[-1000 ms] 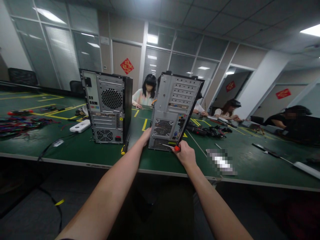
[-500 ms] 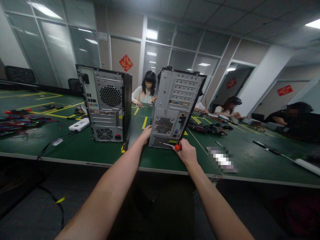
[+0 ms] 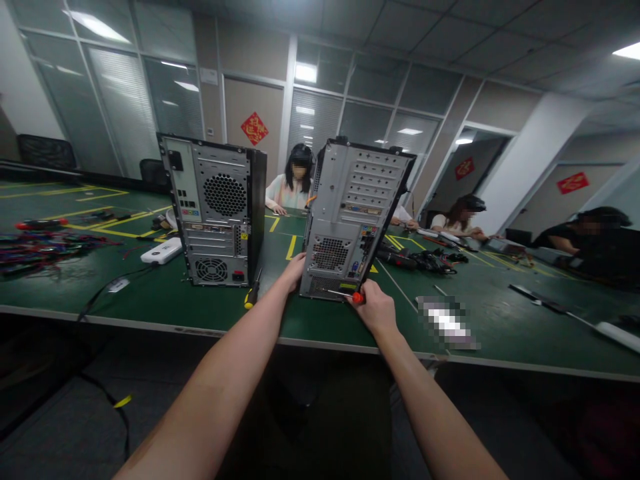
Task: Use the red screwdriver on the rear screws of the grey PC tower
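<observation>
A computer tower (image 3: 333,200) stands in front of me on the green table, its silver back panel with ports and vent grilles facing me. At its lower left side my left hand (image 3: 296,272) is closed against the case, its fingertips hidden behind the edge. By the lower right corner my right hand (image 3: 377,305) is closed round a red-handled screwdriver (image 3: 357,298), whose thin shaft points left across the bottom of the panel. To the left stands a second computer tower (image 3: 215,217), also back towards me. A yellow-and-black screwdriver (image 3: 251,295) lies between the towers.
The green table (image 3: 150,303) carries a white box-shaped device (image 3: 161,251) with a cable and a pile of coloured wires (image 3: 40,253) at left. Black cables (image 3: 430,260) and a blurred-out flat item (image 3: 447,323) are at right. Several people sit across the table.
The whole view has shifted slightly. Both hands, the tower and the red screwdriver keep the same places relative to each other.
</observation>
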Demonstrator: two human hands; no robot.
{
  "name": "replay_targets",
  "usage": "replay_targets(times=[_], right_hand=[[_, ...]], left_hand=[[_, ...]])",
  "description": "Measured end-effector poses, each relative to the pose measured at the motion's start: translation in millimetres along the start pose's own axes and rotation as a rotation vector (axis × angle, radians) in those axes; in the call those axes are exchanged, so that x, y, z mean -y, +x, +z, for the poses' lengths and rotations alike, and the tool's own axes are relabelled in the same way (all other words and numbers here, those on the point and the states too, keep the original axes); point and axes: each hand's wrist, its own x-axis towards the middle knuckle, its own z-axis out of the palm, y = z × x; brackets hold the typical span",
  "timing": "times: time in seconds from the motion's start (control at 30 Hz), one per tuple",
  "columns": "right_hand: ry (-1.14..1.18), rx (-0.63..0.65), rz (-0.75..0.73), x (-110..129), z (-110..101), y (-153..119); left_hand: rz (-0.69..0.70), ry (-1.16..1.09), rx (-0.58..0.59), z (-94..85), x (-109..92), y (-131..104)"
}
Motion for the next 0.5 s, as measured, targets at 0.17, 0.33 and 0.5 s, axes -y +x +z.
replay_targets(times=[0.17,0.33,0.5], right_hand=[[0.014,0.009,0.004,0.2,-1.1,-0.4],[0.027,0.017,0.013,-0.3,-0.5,-1.0],[0.03,0.014,0.009,-0.2,-0.8,-0.8]], left_hand=[[-0.074,-0.025,-0.011,2.2,-5.9,-4.1],[-0.062,-0.024,-0.033,4.6,-7.7,-5.9],[-0.063,-0.03,-0.038,5.0,-6.1,-6.3]])
